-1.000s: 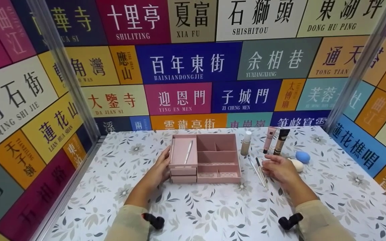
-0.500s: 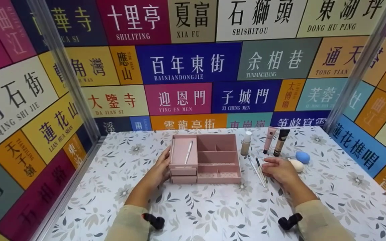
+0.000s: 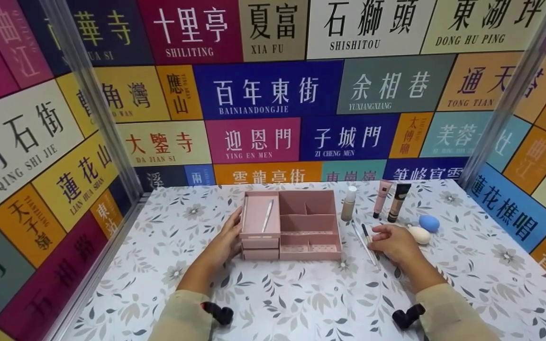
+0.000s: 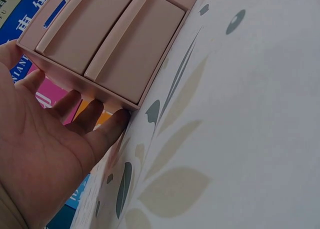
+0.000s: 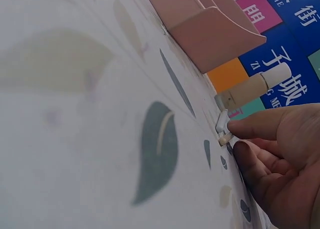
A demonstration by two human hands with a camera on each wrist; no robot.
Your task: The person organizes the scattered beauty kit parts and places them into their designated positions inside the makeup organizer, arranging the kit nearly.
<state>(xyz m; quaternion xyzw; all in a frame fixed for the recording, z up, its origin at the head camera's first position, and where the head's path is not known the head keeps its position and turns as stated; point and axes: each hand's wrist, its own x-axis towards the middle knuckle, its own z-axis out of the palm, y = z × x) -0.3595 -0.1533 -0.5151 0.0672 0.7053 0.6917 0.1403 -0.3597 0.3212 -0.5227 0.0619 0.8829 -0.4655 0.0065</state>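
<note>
A pink desktop organizer (image 3: 308,201) stands on the table, with compartments on its right and drawers on its left. My left hand (image 3: 228,237) rests against the organizer's left side; in the left wrist view its fingertips touch the side wall by the drawer fronts (image 4: 137,51). A slim white pen-like stick (image 3: 269,208) lies on the organizer's left top. To its right, two more slim sticks lie on the table, a white one (image 3: 362,239) and a dark-capped one (image 3: 365,231). My right hand (image 3: 396,244) pinches the dark-capped stick between thumb and fingers, low over the tabletop.
Behind the right hand stand a foundation bottle (image 3: 349,204) with a white cap, a pink tube (image 3: 381,199) and a black-and-beige tube (image 3: 398,203). A blue makeup sponge (image 3: 429,222) and a cream one (image 3: 419,235) lie beside that hand. Printed wall panels (image 3: 266,90) enclose the floral-covered table (image 3: 292,298).
My right hand has moved slightly left and down onto the dark-capped stick, its fingers drawing together. The left hand stays at the organizer's side.
</note>
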